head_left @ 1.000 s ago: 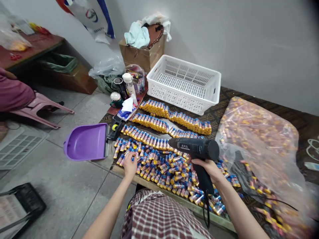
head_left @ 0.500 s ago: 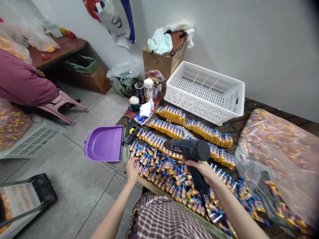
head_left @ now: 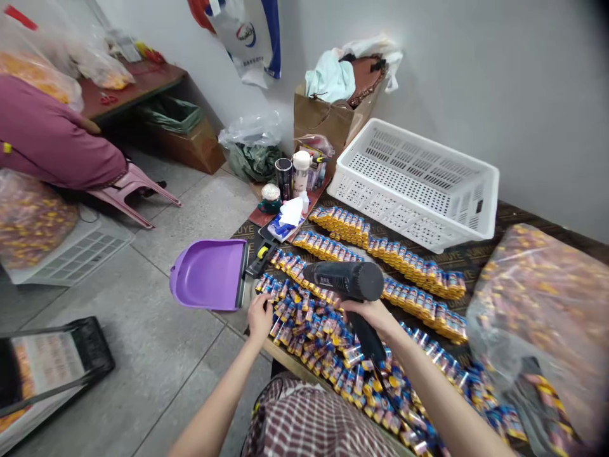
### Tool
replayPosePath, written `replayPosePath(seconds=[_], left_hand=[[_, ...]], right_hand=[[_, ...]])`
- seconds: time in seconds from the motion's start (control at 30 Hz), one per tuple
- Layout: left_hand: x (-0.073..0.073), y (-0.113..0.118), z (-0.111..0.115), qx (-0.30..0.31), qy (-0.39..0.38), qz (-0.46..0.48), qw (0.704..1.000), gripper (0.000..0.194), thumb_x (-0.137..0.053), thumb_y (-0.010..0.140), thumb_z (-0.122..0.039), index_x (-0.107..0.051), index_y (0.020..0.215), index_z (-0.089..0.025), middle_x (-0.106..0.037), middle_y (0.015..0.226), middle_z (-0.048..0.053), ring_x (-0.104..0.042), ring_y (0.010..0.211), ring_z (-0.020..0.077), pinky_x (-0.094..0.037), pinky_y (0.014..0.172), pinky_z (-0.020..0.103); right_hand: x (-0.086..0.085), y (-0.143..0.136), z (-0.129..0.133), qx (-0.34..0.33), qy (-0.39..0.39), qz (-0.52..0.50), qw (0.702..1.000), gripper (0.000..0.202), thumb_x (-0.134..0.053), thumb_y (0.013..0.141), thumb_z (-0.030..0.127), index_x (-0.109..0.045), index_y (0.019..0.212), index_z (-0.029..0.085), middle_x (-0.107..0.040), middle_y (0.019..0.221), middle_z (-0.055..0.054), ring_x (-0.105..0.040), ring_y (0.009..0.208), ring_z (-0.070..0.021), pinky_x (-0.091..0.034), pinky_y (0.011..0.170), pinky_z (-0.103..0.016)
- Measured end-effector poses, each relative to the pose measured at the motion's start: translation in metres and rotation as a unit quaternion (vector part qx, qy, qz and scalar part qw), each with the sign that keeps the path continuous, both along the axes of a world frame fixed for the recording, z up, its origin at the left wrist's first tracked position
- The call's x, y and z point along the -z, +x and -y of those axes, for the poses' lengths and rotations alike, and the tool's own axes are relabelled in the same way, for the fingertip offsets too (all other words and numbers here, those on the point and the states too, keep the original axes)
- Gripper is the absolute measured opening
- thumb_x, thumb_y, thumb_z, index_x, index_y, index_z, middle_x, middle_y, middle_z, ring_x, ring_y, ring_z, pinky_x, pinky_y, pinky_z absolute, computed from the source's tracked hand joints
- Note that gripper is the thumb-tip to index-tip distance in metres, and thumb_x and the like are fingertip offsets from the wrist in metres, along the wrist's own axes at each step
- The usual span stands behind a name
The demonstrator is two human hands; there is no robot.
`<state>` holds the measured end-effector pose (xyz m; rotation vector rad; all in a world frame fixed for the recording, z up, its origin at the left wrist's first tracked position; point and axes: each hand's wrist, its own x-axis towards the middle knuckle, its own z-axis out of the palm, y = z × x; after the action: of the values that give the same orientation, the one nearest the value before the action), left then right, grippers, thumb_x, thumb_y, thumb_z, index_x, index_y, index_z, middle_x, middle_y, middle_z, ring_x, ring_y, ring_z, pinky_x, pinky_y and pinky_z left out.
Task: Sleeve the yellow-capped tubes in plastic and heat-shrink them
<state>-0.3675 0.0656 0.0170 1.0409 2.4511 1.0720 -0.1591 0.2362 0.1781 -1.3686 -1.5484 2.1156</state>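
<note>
My right hand (head_left: 368, 315) is wrapped round the handle of a black hair dryer (head_left: 345, 279), whose barrel points left above the table. Beneath it lie many small bottle-shaped pieces (head_left: 328, 330) with blue tops and yellow bottoms, loose and jumbled near the front edge. Behind them, similar pieces stand in neat stacked rows (head_left: 413, 257). At the left end of the jumbled pieces, my left hand (head_left: 260, 318) has its fingers curled in; what they hold, if anything, is hidden. The dryer's cord (head_left: 387, 393) runs down over the pieces.
A white plastic crate (head_left: 413, 184) stands behind the rows. A bulging clear bag (head_left: 547, 317) lies at right, a grey glove (head_left: 533, 400) beside it. Left are a purple dustpan (head_left: 209, 273), a tape dispenser (head_left: 261, 254) and bottles (head_left: 301, 171). Another person (head_left: 57, 139) sits far left.
The view has shifted, so the surroundings sit further right. Against the rows, the hair dryer has moved a little left in my right hand. My left hand stays at the pieces' left end.
</note>
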Motion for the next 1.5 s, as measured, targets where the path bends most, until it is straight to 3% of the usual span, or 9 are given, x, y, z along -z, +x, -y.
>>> replayPosePath(seconds=[0.1,0.2,0.37,0.5,0.67,0.9,1.1,1.33,1.5], left_hand=[[-0.001,0.008,-0.040,0.053,0.001,-0.004,0.999,0.024,-0.041,0.078,-0.009,-0.062,0.086,-0.018,-0.065,0.090,0.006,-0.060,0.090,0.0190,-0.048,0.083,0.034],[-0.003,0.031,-0.085,0.132,-0.001,-0.008,0.991,0.029,-0.038,0.079,-0.006,-0.062,0.090,-0.017,-0.065,0.096,0.008,-0.058,0.095,0.0189,-0.046,0.089,0.035],[-0.002,0.106,-0.144,0.297,-0.029,-0.022,0.954,0.030,-0.040,0.080,-0.008,-0.064,0.096,-0.016,-0.065,0.106,0.009,-0.055,0.105,0.0199,-0.042,0.096,0.035],[0.006,0.168,-0.165,0.391,-0.057,-0.041,0.918,0.038,-0.051,0.081,-0.029,-0.057,0.117,-0.017,-0.054,0.129,0.012,-0.045,0.122,0.0264,-0.034,0.104,0.043],[0.014,0.214,-0.147,0.425,-0.131,-0.131,0.886,0.055,-0.046,0.084,-0.045,-0.043,0.132,-0.019,-0.041,0.141,0.013,-0.033,0.132,0.0301,-0.021,0.110,0.051],[0.010,0.256,-0.059,0.502,-0.117,-0.150,0.844,0.051,-0.036,0.089,-0.042,-0.037,0.136,-0.020,-0.042,0.141,0.010,-0.030,0.134,0.0273,-0.023,0.109,0.051],[-0.008,0.242,-0.032,0.464,-0.081,-0.120,0.874,0.034,-0.038,0.090,-0.028,-0.051,0.121,-0.024,-0.051,0.133,0.008,-0.041,0.126,0.0231,-0.028,0.107,0.052],[-0.014,0.173,-0.021,0.303,-0.013,-0.125,0.944,0.025,-0.044,0.085,-0.019,-0.060,0.103,-0.020,-0.061,0.113,0.010,-0.053,0.109,0.0230,-0.043,0.096,0.046],[-0.013,0.128,-0.008,0.202,-0.018,-0.118,0.972,0.023,-0.043,0.085,-0.020,-0.062,0.097,-0.020,-0.063,0.108,0.010,-0.055,0.106,0.0230,-0.045,0.093,0.045]], right_hand=[[-0.010,0.043,0.007,0.038,-0.017,0.045,0.998,0.026,-0.072,0.059,0.033,-0.065,0.074,0.013,-0.067,0.064,-0.005,-0.056,0.049,-0.0157,-0.044,0.051,-0.028],[-0.020,0.110,0.023,0.098,-0.023,0.097,0.990,0.029,-0.071,0.062,0.037,-0.066,0.078,0.013,-0.063,0.055,-0.003,-0.056,0.049,-0.0168,-0.043,0.050,-0.028],[-0.038,0.221,0.063,0.264,-0.028,0.214,0.940,0.033,-0.073,0.060,0.042,-0.067,0.076,0.013,-0.065,0.058,-0.004,-0.055,0.050,-0.0165,-0.042,0.048,-0.027],[-0.050,0.272,0.092,0.358,-0.033,0.228,0.905,0.035,-0.075,0.056,0.044,-0.065,0.071,0.014,-0.064,0.057,-0.004,-0.055,0.048,-0.0164,-0.041,0.044,-0.027],[-0.047,0.302,0.113,0.398,-0.054,0.175,0.899,0.040,-0.078,0.054,0.041,-0.067,0.081,0.014,-0.066,0.061,-0.005,-0.058,0.053,-0.0188,-0.046,0.049,-0.028],[-0.020,0.312,0.113,0.378,-0.072,0.145,0.911,0.035,-0.077,0.056,0.041,-0.068,0.074,0.013,-0.065,0.057,-0.005,-0.057,0.052,-0.0175,-0.045,0.048,-0.027],[0.002,0.288,0.080,0.347,-0.098,0.088,0.928,0.034,-0.077,0.053,0.037,-0.068,0.076,0.015,-0.065,0.054,-0.004,-0.054,0.045,-0.0155,-0.043,0.043,-0.027],[0.009,0.249,0.052,0.259,-0.092,0.029,0.961,0.030,-0.075,0.054,0.035,-0.066,0.073,0.013,-0.066,0.059,-0.005,-0.055,0.045,-0.0146,-0.041,0.043,-0.025],[0.012,0.222,0.045,0.193,-0.069,0.013,0.979,0.032,-0.074,0.059,0.034,-0.067,0.080,0.012,-0.067,0.062,-0.005,-0.057,0.049,-0.0148,-0.043,0.048,-0.025]])
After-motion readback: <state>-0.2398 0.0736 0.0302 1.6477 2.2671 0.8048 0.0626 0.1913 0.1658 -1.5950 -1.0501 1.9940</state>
